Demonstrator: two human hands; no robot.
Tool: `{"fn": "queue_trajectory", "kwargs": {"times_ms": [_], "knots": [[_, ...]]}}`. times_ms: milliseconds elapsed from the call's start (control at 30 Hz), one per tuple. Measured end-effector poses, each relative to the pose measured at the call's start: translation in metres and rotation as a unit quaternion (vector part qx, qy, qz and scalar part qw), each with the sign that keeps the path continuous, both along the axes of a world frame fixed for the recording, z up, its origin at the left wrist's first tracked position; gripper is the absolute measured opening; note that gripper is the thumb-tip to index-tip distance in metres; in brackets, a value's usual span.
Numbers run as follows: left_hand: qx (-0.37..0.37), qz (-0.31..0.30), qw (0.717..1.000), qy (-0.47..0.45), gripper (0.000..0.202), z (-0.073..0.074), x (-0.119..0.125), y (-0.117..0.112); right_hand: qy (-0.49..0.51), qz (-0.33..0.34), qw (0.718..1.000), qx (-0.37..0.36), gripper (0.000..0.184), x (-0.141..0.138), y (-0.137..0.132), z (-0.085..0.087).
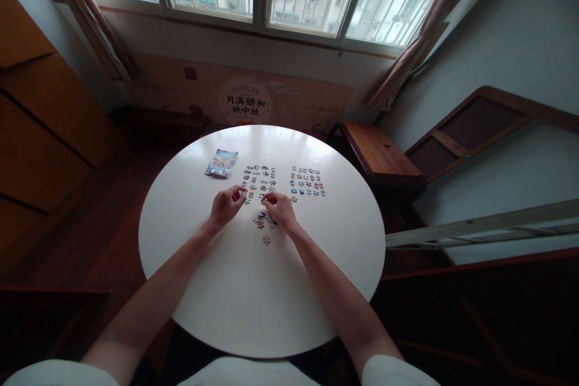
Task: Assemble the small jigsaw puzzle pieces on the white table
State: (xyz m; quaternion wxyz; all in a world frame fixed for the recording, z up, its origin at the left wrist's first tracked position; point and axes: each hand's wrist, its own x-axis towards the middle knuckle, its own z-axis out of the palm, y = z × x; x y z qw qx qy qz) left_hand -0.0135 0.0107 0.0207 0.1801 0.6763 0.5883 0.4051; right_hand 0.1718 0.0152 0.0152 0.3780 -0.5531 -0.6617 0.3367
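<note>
On a round white table (253,289), my left hand (227,204) is curled, its fingertips pinching a small jigsaw piece beside the left group of loose pieces (259,176). My right hand (280,208) is closed in a pinch on another small piece at its thumb and forefinger. Just below it lies a small joined cluster of pieces (262,220), and a single piece (266,240) lies nearer me. A second group of loose pieces (307,182) lies laid out to the right.
A small printed picture card (221,163) lies at the table's far left. A wooden stool (377,154) stands to the right, a cardboard panel with printed characters (244,102) under the window, and wooden cabinets (40,114) on the left.
</note>
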Motion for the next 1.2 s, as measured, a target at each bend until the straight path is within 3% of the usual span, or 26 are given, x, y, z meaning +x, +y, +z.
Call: {"fn": "queue_trajectory", "kwargs": {"times_ms": [433,600,700,900,1067,1200], "knots": [[-0.002,-0.015,1.0,0.004,0.022,0.001,0.001,-0.001,-0.166,-0.054,0.985,0.019,0.007,-0.013,0.001,0.0],[0.004,-0.021,1.0,0.006,0.022,0.0,0.001,-0.001,-0.173,-0.05,0.983,0.032,0.01,-0.013,-0.004,0.003],[0.007,-0.036,0.999,0.001,0.022,-0.003,0.0,0.0,-0.14,-0.015,0.989,0.042,0.008,-0.005,-0.007,0.004],[0.017,-0.098,0.995,-0.005,0.022,-0.003,0.002,-0.003,-0.106,0.125,0.985,0.049,0.01,0.025,-0.014,0.009],[0.019,-0.133,0.991,-0.009,0.023,-0.004,0.004,-0.005,-0.146,0.142,0.977,0.055,0.026,0.029,-0.022,0.004],[0.018,-0.137,0.99,-0.006,0.024,-0.007,0.004,-0.005,-0.188,0.149,0.969,0.059,0.022,0.022,-0.025,-0.001]]}}
